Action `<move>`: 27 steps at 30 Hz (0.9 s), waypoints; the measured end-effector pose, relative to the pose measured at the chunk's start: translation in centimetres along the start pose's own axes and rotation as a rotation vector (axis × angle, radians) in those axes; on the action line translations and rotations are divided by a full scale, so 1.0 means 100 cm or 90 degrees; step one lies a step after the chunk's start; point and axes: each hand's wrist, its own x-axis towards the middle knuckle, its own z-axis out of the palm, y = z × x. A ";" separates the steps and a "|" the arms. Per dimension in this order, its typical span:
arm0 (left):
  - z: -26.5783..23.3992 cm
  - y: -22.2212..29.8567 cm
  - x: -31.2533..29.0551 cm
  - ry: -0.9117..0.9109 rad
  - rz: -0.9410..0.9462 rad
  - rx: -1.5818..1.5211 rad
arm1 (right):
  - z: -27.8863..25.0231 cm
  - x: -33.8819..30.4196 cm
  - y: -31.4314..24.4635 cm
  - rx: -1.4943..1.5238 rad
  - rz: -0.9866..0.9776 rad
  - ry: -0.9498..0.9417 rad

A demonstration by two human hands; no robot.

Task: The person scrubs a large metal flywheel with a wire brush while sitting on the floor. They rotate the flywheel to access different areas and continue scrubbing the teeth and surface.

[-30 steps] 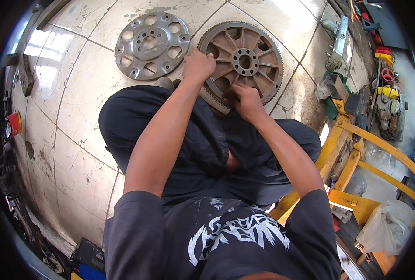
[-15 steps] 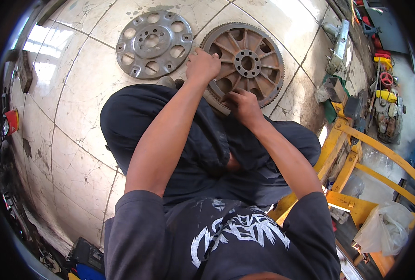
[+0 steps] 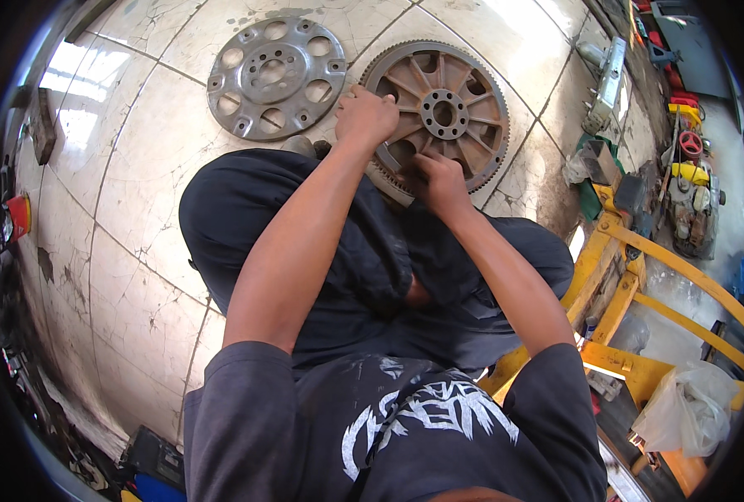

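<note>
A round flywheel (image 3: 465, 134) with a toothed rim, brown rusty spokes and a ring of bolt holes at its hub leans in front of my crossed legs. My left hand (image 3: 367, 115) is closed over the left side of its rim. At the near edge of the wheel my right hand (image 3: 439, 178) is bent with its fingers curled inward over the lower spokes. Whatever those fingers may hold is hidden and slightly blurred. Left of the flywheel, a grey metal disc (image 3: 298, 69) with several large round holes lies flat on the floor.
Cracked cream tiles (image 3: 142, 167) make up the floor. To the right stand a yellow metal frame (image 3: 614, 227), a clear plastic bag (image 3: 688, 406) and a grey metal part (image 3: 611, 79). A dark block (image 3: 46, 127) and a red container (image 3: 20, 216) are at the left.
My right hand has shifted slightly, its fingertips moving up and inward over the lower spokes. My left hand stays on the rim, and the flywheel looks unmoved.
</note>
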 end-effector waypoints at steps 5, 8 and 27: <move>-0.001 -0.002 -0.001 0.019 -0.007 -0.013 | -0.005 -0.015 0.000 -0.024 0.016 -0.052; -0.002 -0.003 0.005 0.025 -0.008 -0.028 | 0.002 -0.009 -0.007 -0.049 -0.023 -0.064; -0.012 0.000 0.000 0.029 -0.032 -0.133 | 0.039 -0.006 -0.028 -0.223 0.039 0.061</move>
